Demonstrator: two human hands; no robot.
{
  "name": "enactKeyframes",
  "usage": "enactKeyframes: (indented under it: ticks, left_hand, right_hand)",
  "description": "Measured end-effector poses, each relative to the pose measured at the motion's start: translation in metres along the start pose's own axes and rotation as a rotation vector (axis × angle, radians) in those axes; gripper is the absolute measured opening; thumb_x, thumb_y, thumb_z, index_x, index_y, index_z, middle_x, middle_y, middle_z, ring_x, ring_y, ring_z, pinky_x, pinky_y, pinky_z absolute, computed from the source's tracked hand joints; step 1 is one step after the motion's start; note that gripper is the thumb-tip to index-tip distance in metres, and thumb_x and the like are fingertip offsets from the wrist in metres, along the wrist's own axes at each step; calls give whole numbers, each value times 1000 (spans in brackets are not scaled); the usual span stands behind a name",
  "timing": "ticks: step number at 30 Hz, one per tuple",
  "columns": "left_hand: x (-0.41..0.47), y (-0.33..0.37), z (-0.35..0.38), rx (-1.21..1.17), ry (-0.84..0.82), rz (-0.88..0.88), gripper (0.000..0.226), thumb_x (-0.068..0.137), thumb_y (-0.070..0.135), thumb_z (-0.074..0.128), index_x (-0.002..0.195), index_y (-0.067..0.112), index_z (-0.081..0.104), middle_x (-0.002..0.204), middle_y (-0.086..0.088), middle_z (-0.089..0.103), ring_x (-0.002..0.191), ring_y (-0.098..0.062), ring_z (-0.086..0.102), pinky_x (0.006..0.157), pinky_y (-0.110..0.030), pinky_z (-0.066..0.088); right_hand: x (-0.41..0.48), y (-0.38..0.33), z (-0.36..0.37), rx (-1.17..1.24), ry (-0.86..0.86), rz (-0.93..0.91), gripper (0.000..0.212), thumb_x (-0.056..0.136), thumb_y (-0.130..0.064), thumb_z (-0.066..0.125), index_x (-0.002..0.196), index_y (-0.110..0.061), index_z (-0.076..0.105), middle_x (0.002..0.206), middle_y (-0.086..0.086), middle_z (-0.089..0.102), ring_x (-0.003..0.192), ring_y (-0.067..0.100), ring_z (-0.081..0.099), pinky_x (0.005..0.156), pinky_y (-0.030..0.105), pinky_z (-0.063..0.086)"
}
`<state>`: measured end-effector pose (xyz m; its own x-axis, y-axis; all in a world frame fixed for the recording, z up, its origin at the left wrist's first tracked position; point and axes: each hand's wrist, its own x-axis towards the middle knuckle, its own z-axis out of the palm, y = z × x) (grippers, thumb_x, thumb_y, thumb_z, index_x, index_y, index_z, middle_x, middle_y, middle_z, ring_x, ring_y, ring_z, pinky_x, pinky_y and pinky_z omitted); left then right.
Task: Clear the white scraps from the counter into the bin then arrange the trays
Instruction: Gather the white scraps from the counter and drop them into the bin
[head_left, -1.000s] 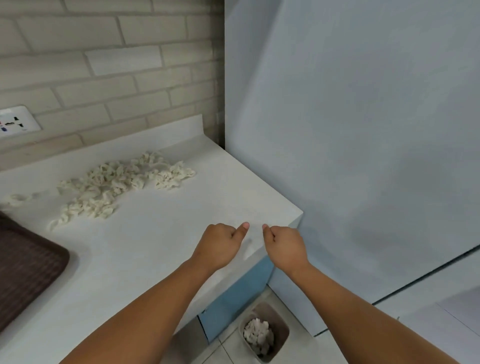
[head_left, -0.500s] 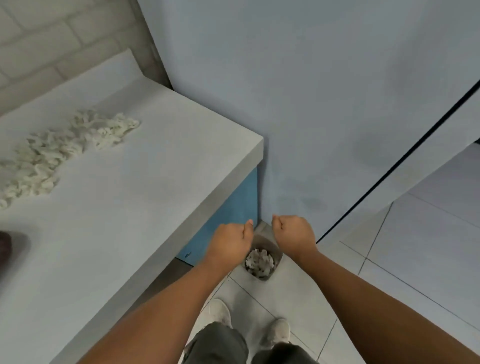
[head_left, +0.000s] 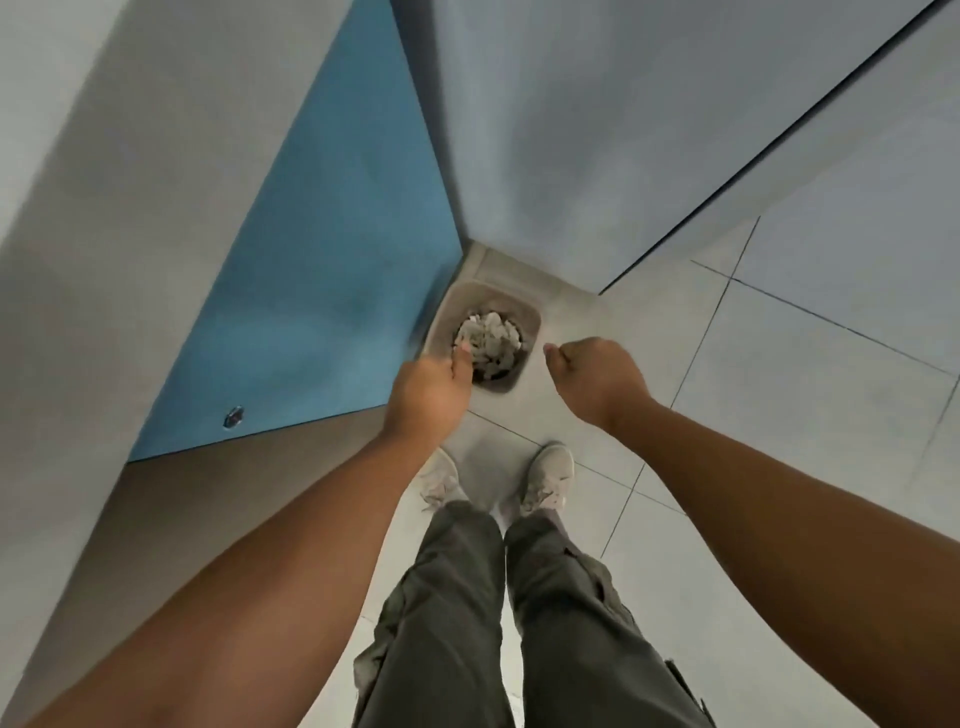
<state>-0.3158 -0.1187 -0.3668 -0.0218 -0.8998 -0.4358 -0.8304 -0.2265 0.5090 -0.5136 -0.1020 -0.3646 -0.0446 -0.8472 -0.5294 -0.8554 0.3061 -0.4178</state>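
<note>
l hand (head_left: 427, 391), r hand (head_left: 597, 379) fisted by bin (head_left: 525, 313) w/ scraps (head_left: 492, 333)

Person's body as seen from the head camera. The bare left forearm (head_left: 260, 561) enters from 7 o'clock and the bare right forearm (head_left: 779, 509) from 4 o'clock. They end in the left hand (head_left: 426, 389) and right hand (head_left: 597, 379). At 6 o'clock are olive-grey cloth cargo trousers (head_left: 519, 623), loosely cut and creased, with flapped pockets on the outer thighs. Beyond their cuffs, toward 12 o'clock, is a pair of off-white lace-up sneakers: left sneaker (head_left: 439, 480) and right sneaker (head_left: 550, 478).
</note>
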Motion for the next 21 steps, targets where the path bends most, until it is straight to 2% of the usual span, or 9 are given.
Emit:
enactKeyframes:
  ticks: [5,8,11,14,16,21]
  left_hand:
    - [52,-44,69,-47,-80,-99,61,104,42,35,74,-4,63,75,-22,60,72,-36,57,62,-36,42]
    - [84,-70,103,-72,-95,-159,57,103,43,32,81,1,62,86,-22,64,80,-37,58,66,-32,39]
    - [106,-83,133,-73,-113,-183,48,103,34,32,93,-1,63,99,-24,65,92,-38,59,75,-36,43]
    - [121,-89,156,-84,-189,-146,33,101,24,36,107,3,61,112,-20,61,103,-35,55,80,-33,40]
    - [131,-97,169,-48,-201,-110,26,99,21,38,105,7,59,115,-17,58,105,-32,53,79,-31,37]
    - [146,-113,188,-12,-297,-116,30,99,21,42,124,16,57,132,-12,49,119,-29,48,89,-29,35]
  right_hand:
    - [42,34,60,49,-66,60,53,101,-40,34,53,-18,39,61,5,47,72,31,52,63,32,37]
    - [59,51,90,97,-111,120,55,101,-44,33,54,-15,39,59,4,45,71,31,51,64,33,38]
    - [68,65,114,174,-111,194,52,102,-45,31,59,-16,40,65,5,48,76,32,51,69,35,41]
    - [76,80,134,315,-129,278,33,100,-32,35,82,-10,52,85,8,57,85,30,53,71,33,39]
    - [81,88,146,397,-164,316,22,95,-19,38,101,-6,54,95,6,58,87,25,53,69,29,37]
    - [97,98,168,335,-206,296,33,90,-5,33,116,-10,53,106,4,56,95,22,53,75,25,38]
